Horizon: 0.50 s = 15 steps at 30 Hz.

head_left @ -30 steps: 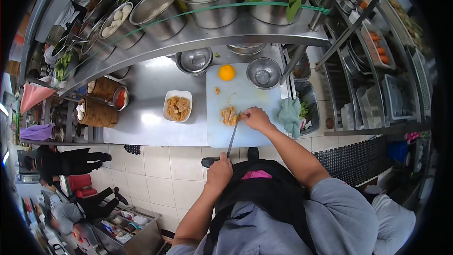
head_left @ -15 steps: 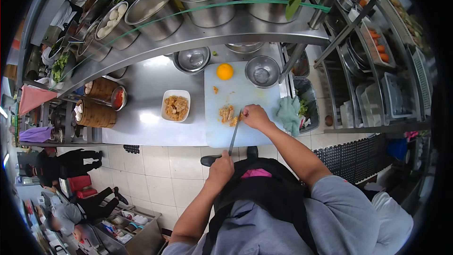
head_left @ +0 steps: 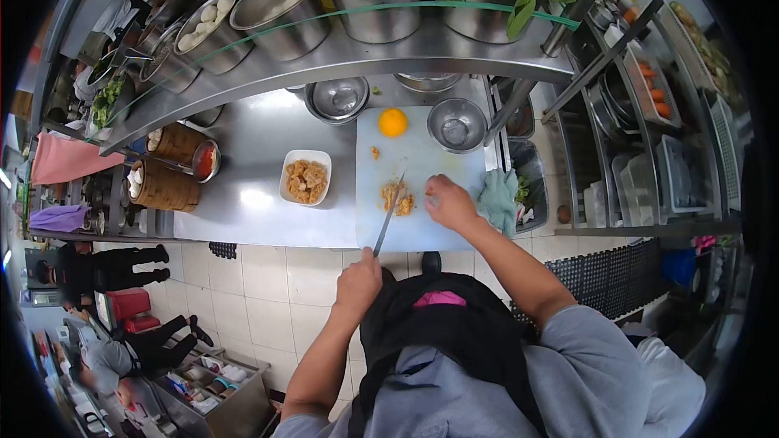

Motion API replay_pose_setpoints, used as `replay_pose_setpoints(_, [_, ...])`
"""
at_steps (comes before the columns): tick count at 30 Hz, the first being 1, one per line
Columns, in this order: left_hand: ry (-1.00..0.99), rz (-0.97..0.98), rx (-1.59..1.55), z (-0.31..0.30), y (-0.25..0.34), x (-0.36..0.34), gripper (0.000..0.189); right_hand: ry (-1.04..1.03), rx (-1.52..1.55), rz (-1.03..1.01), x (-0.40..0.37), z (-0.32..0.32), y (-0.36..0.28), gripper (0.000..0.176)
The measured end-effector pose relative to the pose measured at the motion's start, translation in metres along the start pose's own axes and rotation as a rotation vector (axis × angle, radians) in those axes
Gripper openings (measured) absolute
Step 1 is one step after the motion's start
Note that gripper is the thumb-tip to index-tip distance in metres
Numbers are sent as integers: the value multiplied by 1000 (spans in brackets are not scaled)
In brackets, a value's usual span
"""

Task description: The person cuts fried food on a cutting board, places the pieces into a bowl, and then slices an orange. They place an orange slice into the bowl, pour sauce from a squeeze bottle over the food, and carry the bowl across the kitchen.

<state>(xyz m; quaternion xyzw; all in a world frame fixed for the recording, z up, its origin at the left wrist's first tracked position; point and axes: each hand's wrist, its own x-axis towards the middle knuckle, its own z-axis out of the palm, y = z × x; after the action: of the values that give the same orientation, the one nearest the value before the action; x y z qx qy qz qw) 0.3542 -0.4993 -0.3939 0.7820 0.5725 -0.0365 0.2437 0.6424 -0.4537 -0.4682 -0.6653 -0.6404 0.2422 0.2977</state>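
My left hand [head_left: 359,281] grips the handle of a long knife [head_left: 388,214]. Its blade lies across a small heap of chopped fried pieces [head_left: 398,198] on the white cutting board [head_left: 422,154]. Just right of the heap, my right hand [head_left: 449,199] rests on the board with fingers curled and nothing visibly in it. An orange [head_left: 393,122] sits at the board's far edge. A white dish of fried pieces [head_left: 305,178] stands to the left of the board.
A steel bowl [head_left: 456,124] sits on the board's far right corner, another steel bowl [head_left: 336,99] behind. A green cloth [head_left: 498,192] lies to the right. Bamboo steamers [head_left: 166,186] and a red sauce bowl [head_left: 205,161] stand at left. Overhead shelf [head_left: 381,53] holds vegetable bowls. Other people stand lower left.
My left hand swung the knife left, so the blade now lies across the chopped heap. My right hand drew back from the heap toward the right.
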Motion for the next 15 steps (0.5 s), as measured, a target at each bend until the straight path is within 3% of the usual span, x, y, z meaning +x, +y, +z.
replay_pose_setpoints(4, [-27,20,18,-1,-14,-14,25,-111,-57,-186,-7,15,-25,39])
replay_pose_setpoints(15, [-134,20,-73,-4,-4,-30,25,-145,-14,-171,-10,21,-10,29])
